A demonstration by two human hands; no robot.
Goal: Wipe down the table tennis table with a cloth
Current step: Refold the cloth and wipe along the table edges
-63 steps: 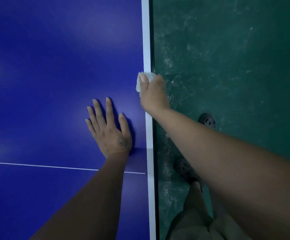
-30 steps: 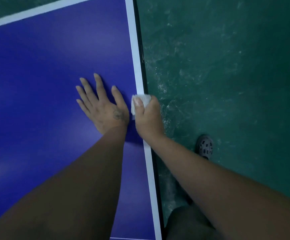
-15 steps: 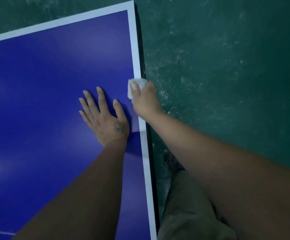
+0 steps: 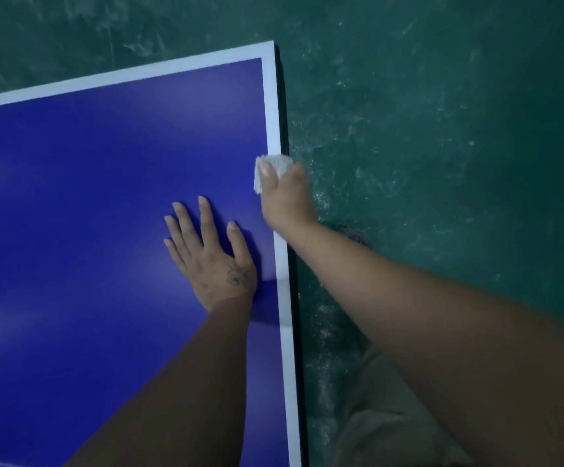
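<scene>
Edge-wiping step: right hand (image 4: 287,200) clamped on crumpled white cloth (image 4: 275,162) at side edge of white-bordered blue worktop (image 4: 105,197); left hand (image 4: 209,261) flat, fingers apart, bracing. Next, likely: slide toward far corner.

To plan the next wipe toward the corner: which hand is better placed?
Right. The right hand holds the cloth on the white edge of the table; the left hand lies flat on the blue top, empty.

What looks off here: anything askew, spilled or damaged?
Nothing damaged or spilled on the table. Only oddity: whitish scuffs or dust on the floor beside its edge. Right hand grips the cloth at that edge; left hand rests flat.
</scene>
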